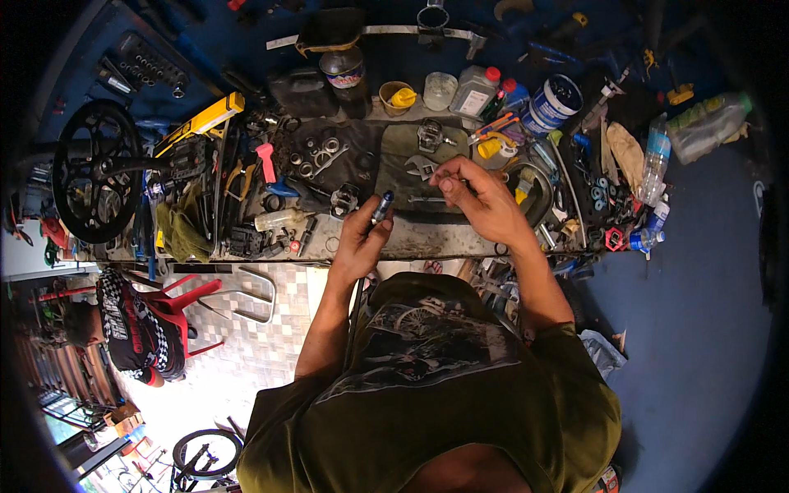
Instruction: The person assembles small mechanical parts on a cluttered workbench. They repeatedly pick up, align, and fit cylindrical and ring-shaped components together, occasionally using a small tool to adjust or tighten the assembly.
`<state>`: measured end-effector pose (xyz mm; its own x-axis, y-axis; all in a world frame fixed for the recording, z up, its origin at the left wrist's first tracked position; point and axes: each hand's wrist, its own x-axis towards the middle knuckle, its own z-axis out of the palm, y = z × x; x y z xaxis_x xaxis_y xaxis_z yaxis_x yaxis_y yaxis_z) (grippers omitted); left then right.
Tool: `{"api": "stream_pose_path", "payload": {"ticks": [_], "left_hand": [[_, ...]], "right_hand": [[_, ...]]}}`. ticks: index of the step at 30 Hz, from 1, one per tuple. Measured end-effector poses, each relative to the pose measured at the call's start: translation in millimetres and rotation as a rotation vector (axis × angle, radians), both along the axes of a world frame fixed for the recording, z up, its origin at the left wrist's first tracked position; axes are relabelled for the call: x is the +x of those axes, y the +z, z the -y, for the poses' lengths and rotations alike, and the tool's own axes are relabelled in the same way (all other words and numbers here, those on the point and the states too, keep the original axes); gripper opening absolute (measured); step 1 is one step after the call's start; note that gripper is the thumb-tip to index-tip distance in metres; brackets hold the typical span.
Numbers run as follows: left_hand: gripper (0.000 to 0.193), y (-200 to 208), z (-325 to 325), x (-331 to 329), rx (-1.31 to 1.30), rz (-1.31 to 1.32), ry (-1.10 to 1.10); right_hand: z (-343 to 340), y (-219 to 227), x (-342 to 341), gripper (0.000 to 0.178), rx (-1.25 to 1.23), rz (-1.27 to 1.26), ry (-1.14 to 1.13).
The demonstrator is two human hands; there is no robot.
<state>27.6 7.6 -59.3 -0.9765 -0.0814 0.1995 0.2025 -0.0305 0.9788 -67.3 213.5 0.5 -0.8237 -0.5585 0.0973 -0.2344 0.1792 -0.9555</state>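
My left hand (360,246) is closed around a short, dark metal cylinder (382,206) with a bluish shine, held upward above the front of the bench. My right hand (486,201) hovers to the right over a dark mat (396,177), thumb and fingertips pinched together; whatever is in the pinch is too small to make out. Just left of those fingertips lies an adjustable wrench (420,168). A combination wrench (429,199) rests below it. One metal bicycle pedal (432,135) sits at the mat's far side, and another pedal (344,198) stands beside my left hand.
Nuts and rings (316,152) lie on the mat's left part. Along the back stand a bottle (345,78), a yellow bowl (396,97), a jug (475,90) and a white-blue tub (552,104). A black crank wheel (99,170) is far left. A person (136,329) is behind, lower left.
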Motion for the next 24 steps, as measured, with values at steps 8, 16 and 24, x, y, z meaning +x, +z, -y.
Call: {"api": "stream_pose_path", "payload": {"ticks": [8, 16, 24], "left_hand": [[0.005, 1.2, -6.0, -3.2, -0.058, -0.046, 0.019], [0.009, 15.9, -8.6, -2.0, -0.158, -0.091, 0.031], [0.009, 20.9, -8.7, -2.5, -0.201, -0.067, 0.041]], "right_hand": [[0.9, 48.8, 10.2, 0.018, 0.142, -0.410, 0.096], [3.8, 55.6, 12.1, 0.022, 0.168, -0.416, 0.140], [8.7, 55.1, 22.9, 0.026, 0.216, -0.327, 0.099]]}}
